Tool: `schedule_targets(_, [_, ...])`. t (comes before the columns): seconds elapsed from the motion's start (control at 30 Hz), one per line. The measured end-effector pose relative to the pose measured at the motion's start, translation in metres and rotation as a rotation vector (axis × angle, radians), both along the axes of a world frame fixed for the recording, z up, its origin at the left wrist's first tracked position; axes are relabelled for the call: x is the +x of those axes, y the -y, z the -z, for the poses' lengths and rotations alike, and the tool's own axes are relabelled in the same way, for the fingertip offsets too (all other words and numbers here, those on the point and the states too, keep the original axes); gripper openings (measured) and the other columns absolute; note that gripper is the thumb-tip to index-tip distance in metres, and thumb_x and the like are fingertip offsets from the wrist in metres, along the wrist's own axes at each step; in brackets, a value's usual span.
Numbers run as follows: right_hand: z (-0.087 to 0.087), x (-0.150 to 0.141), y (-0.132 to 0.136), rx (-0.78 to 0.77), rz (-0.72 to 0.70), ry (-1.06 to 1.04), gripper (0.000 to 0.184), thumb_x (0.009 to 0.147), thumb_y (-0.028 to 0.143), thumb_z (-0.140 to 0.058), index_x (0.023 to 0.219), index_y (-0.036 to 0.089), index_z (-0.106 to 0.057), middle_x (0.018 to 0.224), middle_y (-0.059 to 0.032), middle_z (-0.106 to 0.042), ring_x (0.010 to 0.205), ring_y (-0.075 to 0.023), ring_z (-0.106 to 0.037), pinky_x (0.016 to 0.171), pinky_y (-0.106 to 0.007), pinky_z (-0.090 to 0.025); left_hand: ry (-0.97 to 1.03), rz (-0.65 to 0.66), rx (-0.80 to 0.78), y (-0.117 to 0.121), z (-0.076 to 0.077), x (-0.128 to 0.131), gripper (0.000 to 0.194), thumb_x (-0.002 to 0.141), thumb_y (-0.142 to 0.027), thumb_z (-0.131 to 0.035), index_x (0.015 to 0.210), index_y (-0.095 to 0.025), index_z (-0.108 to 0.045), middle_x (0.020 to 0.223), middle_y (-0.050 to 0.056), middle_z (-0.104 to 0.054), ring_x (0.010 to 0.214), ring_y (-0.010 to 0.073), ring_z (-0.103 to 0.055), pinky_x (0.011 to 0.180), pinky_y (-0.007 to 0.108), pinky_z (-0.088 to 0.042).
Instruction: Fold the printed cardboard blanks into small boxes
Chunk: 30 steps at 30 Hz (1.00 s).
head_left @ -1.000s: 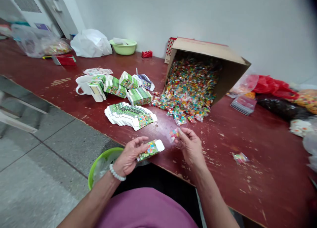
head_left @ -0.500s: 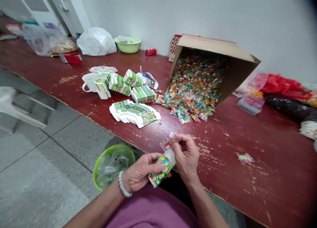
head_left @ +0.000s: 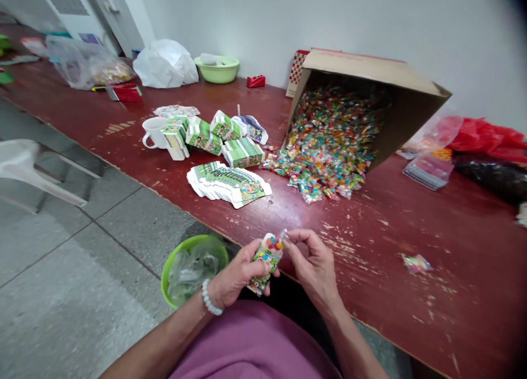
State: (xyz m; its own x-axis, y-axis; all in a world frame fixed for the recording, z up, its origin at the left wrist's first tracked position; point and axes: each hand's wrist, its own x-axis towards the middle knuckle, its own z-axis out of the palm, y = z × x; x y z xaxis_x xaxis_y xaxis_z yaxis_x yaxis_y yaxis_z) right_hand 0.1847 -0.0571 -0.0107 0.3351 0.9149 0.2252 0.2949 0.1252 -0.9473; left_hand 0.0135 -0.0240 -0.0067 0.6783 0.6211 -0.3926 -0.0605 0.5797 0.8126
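Note:
My left hand [head_left: 235, 274] grips a small green printed carton [head_left: 264, 260], held upright near the table's front edge. At the carton's open top, my right hand [head_left: 312, 259] pinches a clear packet of coloured candy [head_left: 279, 240] that is partly inside the carton. A fanned stack of flat green cartons [head_left: 228, 184] lies on the red table [head_left: 411, 219] beyond my hands. Several filled cartons [head_left: 214, 134] sit behind that stack. A tipped cardboard box [head_left: 370, 99] spills many candy packets [head_left: 325, 148] onto the table.
A white mug [head_left: 153, 132] stands left of the filled cartons. A green bin [head_left: 193, 266] with plastic wrappers sits on the floor below the table edge. One stray candy packet [head_left: 416, 263] lies at right. Bags, a green basin [head_left: 217, 68] and a white chair [head_left: 24, 167] are further off.
My left hand turned the carton upright and drew it closer to my body. My right hand brought the candy packet from above the table to the carton's open top and into it.

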Motion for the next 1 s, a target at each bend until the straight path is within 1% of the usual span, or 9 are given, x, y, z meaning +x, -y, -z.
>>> schedule_targets(0.13, [-0.002,0.009,0.001,-0.017,-0.060,0.054,0.010,0.088,0.030,-0.063,0.091,0.023,-0.069,0.084,-0.0022,-0.074,0.074,-0.0184,-0.067,0.069,-0.030,-0.051,-0.050,-0.036,0.087,-0.003,-0.005,0.000,0.039,0.073,-0.018,-0.064,0.111,-0.019,-0.058,0.086,0.003,-0.066,0.066,0.0143,-0.062,0.054,0.022,-0.051])
schedule_targets(0.23, [-0.007,0.015,-0.002,0.027,-0.202,0.259,0.009,0.090,0.030,-0.063,0.090,0.026,-0.071,0.083,-0.0021,-0.073,0.078,-0.0196,-0.065,0.076,-0.034,-0.048,-0.066,0.001,0.126,-0.004,-0.006,0.000,0.035,0.073,-0.018,-0.065,0.108,-0.018,-0.061,0.085,0.004,-0.066,0.068,0.0145,-0.060,0.054,0.022,-0.050])
schedule_targets(0.37, [-0.014,0.013,-0.002,0.096,-0.341,0.424,0.015,0.094,0.026,-0.057,0.097,0.030,-0.072,0.087,-0.0024,-0.073,0.086,-0.0214,-0.061,0.083,-0.038,-0.045,0.007,-0.061,0.047,-0.005,-0.002,0.002,0.032,0.080,-0.033,-0.066,0.109,-0.018,-0.065,0.083,0.005,-0.067,0.067,0.0163,-0.062,0.053,0.023,-0.050])
schedule_targets(0.47, [-0.013,0.009,0.000,0.142,-0.186,0.269,0.018,0.095,0.023,-0.053,0.105,0.028,-0.067,0.106,-0.0056,-0.068,0.099,-0.0216,-0.061,0.088,-0.037,-0.047,0.029,-0.172,-0.108,-0.007,0.001,0.005,0.048,0.088,-0.057,-0.052,0.104,-0.015,-0.067,0.076,0.007,-0.069,0.053,0.0157,-0.062,0.047,0.024,-0.048])
schedule_targets(0.53, [-0.008,0.004,0.002,0.114,-0.091,0.160,0.013,0.093,0.024,-0.056,0.101,0.026,-0.066,0.100,-0.0051,-0.065,0.094,-0.0204,-0.062,0.082,-0.034,-0.050,0.029,-0.213,-0.171,-0.008,0.003,0.006,0.053,0.088,-0.061,-0.050,0.101,-0.013,-0.068,0.071,0.007,-0.069,0.046,0.0148,-0.060,0.044,0.025,-0.048])
schedule_targets(0.67, [0.005,-0.012,0.008,0.011,-0.162,0.014,0.009,0.091,0.028,-0.062,0.094,0.025,-0.069,0.094,-0.0045,-0.061,0.082,-0.0178,-0.062,0.066,-0.028,-0.052,0.052,-0.345,-0.197,-0.007,0.003,0.009,0.038,0.083,-0.049,-0.063,0.092,-0.013,-0.068,0.067,0.005,-0.068,0.046,0.0141,-0.059,0.043,0.025,-0.050])
schedule_targets(0.77, [0.012,-0.020,0.009,-0.006,-0.194,-0.065,0.011,0.091,0.030,-0.062,0.092,0.024,-0.072,0.094,-0.0051,-0.059,0.082,-0.0172,-0.063,0.064,-0.026,-0.054,0.003,-0.427,-0.175,-0.004,0.006,0.010,0.033,0.078,-0.047,-0.068,0.084,-0.014,-0.066,0.063,0.002,-0.065,0.045,0.0130,-0.057,0.040,0.024,-0.049])
schedule_targets(0.9, [0.011,-0.019,0.003,-0.106,-0.240,-0.213,0.014,0.084,0.035,-0.070,0.079,0.022,-0.071,0.089,-0.0040,-0.059,0.076,-0.0162,-0.061,0.063,-0.027,-0.056,-0.008,-0.424,-0.064,-0.001,0.009,0.009,0.037,0.076,-0.050,-0.071,0.093,-0.017,-0.067,0.068,-0.001,-0.063,0.051,0.0123,-0.056,0.041,0.022,-0.047])
schedule_targets(1.0, [0.008,-0.016,-0.004,-0.193,-0.214,-0.343,0.027,0.075,0.035,-0.079,0.097,0.023,-0.069,0.088,-0.0012,-0.063,0.069,-0.0146,-0.062,0.059,-0.027,-0.056,-0.028,-0.380,-0.034,-0.002,0.006,0.006,0.041,0.077,-0.050,-0.071,0.104,-0.019,-0.066,0.076,0.001,-0.064,0.060,0.0143,-0.060,0.042,0.020,-0.046])
